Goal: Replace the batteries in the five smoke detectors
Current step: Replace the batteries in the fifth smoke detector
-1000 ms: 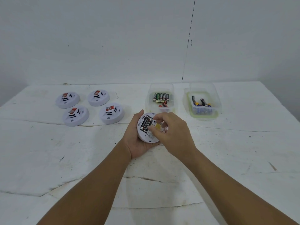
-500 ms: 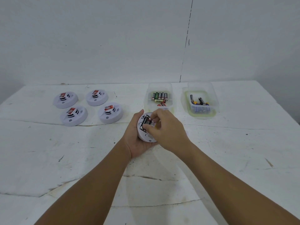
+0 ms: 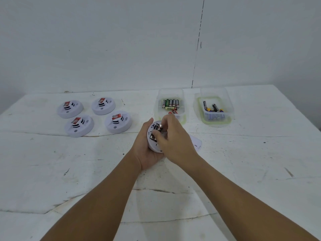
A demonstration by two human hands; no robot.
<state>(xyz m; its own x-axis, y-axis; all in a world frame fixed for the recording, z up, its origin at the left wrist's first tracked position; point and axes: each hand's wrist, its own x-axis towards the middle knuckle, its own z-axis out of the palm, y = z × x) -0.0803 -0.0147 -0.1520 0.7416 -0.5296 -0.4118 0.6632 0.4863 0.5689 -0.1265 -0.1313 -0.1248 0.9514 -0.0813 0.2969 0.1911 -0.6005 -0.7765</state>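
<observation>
Four smoke detectors (image 3: pixel 94 117) sit face-up in a cluster to the left of the held detector (image 3: pixel 152 138), looking untouched, so by my reading the work stands at the first of five. The left hand (image 3: pixel 147 150) cups that detector from below, back side up with its battery bay exposed. The right hand (image 3: pixel 171 136) has its fingers curled over the bay, apparently pinching a battery (image 3: pixel 158 127), though whether it is going in or coming out I cannot tell. A white piece, possibly the removed cover (image 3: pixel 196 143), lies on the table (image 3: pixel 69 171) just right of the held detector. Behind it stand two clear tubs: the nearer tub (image 3: pixel 171 105) directly beyond, the other tub (image 3: pixel 215 108) further right, both holding loose batteries. Nearer the person than the detector, the table is bare, and its right edge lies well apart.
</observation>
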